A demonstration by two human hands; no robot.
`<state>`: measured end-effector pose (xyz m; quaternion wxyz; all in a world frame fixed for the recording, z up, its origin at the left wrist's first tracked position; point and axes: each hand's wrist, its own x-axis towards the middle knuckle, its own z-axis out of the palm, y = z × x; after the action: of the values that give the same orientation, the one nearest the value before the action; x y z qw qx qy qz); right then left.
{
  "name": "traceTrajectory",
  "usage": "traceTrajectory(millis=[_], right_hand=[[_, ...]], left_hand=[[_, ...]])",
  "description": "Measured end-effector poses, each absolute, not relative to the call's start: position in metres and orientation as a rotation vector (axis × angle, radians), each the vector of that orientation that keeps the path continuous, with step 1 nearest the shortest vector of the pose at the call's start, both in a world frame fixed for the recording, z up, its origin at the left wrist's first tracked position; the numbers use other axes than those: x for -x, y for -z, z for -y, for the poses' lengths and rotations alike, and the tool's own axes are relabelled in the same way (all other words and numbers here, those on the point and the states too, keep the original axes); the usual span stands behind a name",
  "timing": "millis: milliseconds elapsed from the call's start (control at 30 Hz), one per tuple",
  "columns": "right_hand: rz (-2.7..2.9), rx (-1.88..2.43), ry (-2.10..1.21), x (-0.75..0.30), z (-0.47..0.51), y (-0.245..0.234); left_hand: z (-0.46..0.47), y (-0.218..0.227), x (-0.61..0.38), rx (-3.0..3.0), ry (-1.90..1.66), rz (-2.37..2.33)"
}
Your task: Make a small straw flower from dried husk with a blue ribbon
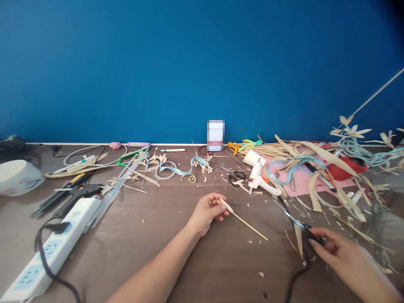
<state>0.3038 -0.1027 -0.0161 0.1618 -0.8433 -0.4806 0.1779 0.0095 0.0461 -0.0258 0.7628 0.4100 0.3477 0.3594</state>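
Note:
My left hand (207,211) rests on the brown table (164,244) and pinches the top end of a thin wooden stick (244,221) that slants down to the right. My right hand (342,254) at the lower right is closed round the black handles of a pair of scissors (292,219), whose blades point up and left and lie on the table. A white glue gun (260,181) lies just beyond, between the two hands, with a second pair of black scissors (235,176) beside it.
Dried straw strips, blue ribbon and a red object (344,168) pile up at the right on a pink sheet (303,181). A white power strip (53,248) with a black cable lies at the left, near black tools (67,193) and a white bowl (17,176). A blue wall stands behind.

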Motion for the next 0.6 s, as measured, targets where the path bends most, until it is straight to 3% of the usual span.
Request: traceTrajectory(millis=[167,600], right_hand=[[1.443,1.992,-0.900,-0.236,0.089,0.007],[1.618,1.948,-1.009,-0.191,0.066,-0.016]], left_hand=[[-0.044,0.026,-0.010,-0.901,-0.756,-0.725],[-0.043,0.025,-0.011,-0.928,-0.737,-0.660]])
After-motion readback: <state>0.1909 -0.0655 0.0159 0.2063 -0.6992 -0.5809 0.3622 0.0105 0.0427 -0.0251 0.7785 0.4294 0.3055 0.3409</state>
